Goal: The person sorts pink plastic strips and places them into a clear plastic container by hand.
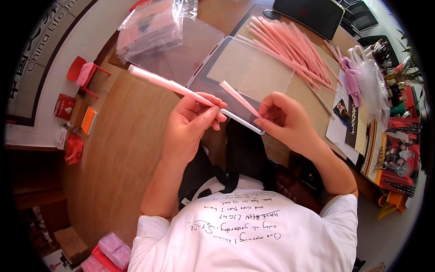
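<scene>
My left hand (193, 119) pinches the narrow end of a long pink tapered stick (159, 81), whose wide end points up to the left. Whether it is one piece or several together, I cannot tell. Between the thumb and fingers of my right hand (283, 119) is the thin end of a shorter pink tapered piece (238, 97); its wide end leans up to the left. Both hands are over the near edge of a hinged clear plastic case (244, 64), which lies unfolded on the table. Beyond my right hand is a heap of similar pink sticks (289, 51).
Packed pink sticks in clear bags (149, 30) lie at the far left of the case. A dark tablet-like device (309, 15) is at the back. Along the right are a plastic bag (368, 81), notebooks (357, 125) and a loose thin rod (321, 100). A red chair (85, 74) stands left.
</scene>
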Action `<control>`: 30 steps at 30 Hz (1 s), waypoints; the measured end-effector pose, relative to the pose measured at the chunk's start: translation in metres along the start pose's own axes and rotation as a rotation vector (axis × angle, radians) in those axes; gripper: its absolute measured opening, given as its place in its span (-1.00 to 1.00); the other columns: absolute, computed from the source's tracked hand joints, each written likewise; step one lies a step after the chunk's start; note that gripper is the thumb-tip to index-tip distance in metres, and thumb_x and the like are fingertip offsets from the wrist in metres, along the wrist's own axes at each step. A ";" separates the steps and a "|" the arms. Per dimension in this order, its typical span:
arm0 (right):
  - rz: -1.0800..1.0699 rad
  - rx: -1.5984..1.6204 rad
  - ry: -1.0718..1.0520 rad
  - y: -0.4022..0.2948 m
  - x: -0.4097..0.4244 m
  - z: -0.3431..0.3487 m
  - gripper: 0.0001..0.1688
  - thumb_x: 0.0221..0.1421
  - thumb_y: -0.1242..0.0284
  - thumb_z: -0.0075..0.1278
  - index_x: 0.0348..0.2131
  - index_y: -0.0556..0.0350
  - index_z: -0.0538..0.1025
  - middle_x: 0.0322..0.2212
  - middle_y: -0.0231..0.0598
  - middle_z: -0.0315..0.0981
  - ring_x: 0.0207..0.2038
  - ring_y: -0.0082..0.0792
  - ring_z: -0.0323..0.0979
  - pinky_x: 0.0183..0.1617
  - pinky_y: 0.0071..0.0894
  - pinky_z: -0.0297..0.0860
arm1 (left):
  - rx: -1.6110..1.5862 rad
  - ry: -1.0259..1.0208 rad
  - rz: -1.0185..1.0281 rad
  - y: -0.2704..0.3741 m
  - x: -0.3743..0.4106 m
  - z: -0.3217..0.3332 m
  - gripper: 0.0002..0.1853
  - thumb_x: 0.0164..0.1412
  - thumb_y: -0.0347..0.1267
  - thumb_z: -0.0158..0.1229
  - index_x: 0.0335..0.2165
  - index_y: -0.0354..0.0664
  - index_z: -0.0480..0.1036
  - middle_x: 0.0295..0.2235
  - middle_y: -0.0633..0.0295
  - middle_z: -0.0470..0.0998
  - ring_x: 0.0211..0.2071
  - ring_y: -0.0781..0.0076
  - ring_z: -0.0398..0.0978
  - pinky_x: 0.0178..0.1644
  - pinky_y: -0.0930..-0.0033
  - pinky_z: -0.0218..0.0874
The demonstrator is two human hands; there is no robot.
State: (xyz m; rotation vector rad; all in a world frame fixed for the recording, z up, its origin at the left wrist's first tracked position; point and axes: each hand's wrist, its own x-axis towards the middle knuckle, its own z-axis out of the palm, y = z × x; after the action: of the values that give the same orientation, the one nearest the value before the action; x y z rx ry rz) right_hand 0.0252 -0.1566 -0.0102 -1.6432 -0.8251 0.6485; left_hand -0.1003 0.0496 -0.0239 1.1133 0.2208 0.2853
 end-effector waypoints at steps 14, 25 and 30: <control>-0.082 -0.338 -0.026 -0.014 -0.003 0.000 -0.83 -0.01 0.68 0.13 -0.40 0.18 0.43 -0.46 -0.27 0.31 -0.49 -0.48 0.38 -0.40 -0.52 0.34 | 0.266 -0.031 0.194 0.010 -0.005 -0.018 -0.73 0.12 -0.64 0.22 -0.18 -0.28 0.43 -0.28 0.28 0.49 -0.27 0.64 0.40 -0.23 0.64 0.23; -0.101 -0.443 -0.051 -0.015 -0.006 0.002 -0.83 0.00 0.66 0.12 -0.38 0.15 0.42 -0.45 -0.25 0.32 -0.47 -0.40 0.42 -0.40 -0.46 0.36 | 0.334 -0.045 0.095 0.009 -0.010 -0.020 -0.80 0.11 -0.62 0.23 -0.24 -0.29 0.47 -0.31 0.31 0.47 -0.27 0.62 0.39 -0.20 0.61 0.22; -0.148 -0.512 -0.029 -0.014 -0.007 0.004 -0.82 0.01 0.65 0.12 -0.37 0.13 0.42 -0.42 -0.21 0.33 -0.43 -0.27 0.44 -0.36 -0.37 0.37 | 0.317 -0.041 0.065 0.007 -0.010 -0.020 -0.81 0.11 -0.62 0.23 -0.25 -0.28 0.48 -0.32 0.31 0.47 -0.28 0.62 0.38 -0.21 0.62 0.20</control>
State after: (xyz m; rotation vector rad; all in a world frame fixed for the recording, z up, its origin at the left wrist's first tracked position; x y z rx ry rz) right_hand 0.0154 -0.1584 0.0026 -2.0054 -1.1905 0.3724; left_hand -0.1175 0.0665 -0.0256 1.4407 0.1974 0.2918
